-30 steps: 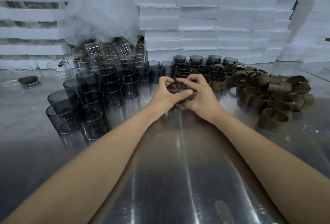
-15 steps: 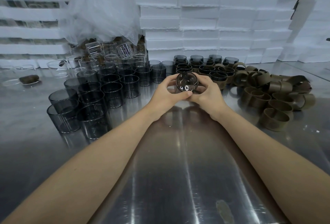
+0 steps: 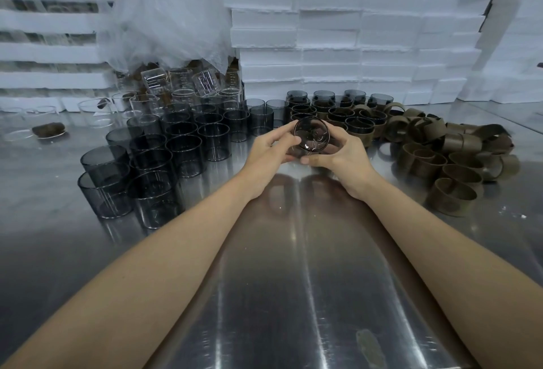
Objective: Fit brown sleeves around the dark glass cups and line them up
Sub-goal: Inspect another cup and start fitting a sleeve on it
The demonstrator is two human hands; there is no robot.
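Note:
A dark glass cup (image 3: 310, 137) is tipped on its side with its round base toward me, held just above the steel table (image 3: 293, 280). My left hand (image 3: 271, 151) grips its left side and my right hand (image 3: 342, 152) grips its right side and underside; whether a sleeve is on it is hidden by the fingers. Bare dark cups (image 3: 164, 151) stand in a cluster to the left. Sleeved cups (image 3: 338, 116) stand in rows behind my hands. Loose brown sleeves (image 3: 449, 160) lie piled on the right.
White foam blocks (image 3: 352, 30) are stacked along the back. A crumpled plastic bag (image 3: 167, 13) hangs over clear glass beakers (image 3: 179, 80) at back left. Foam trays (image 3: 50, 54) fill the far left. A brown smudge (image 3: 368, 345) marks the near table.
The cup went from upright on the table to lifted and tipped with its base facing me. Both hands shifted slightly away with it and kept their hold.

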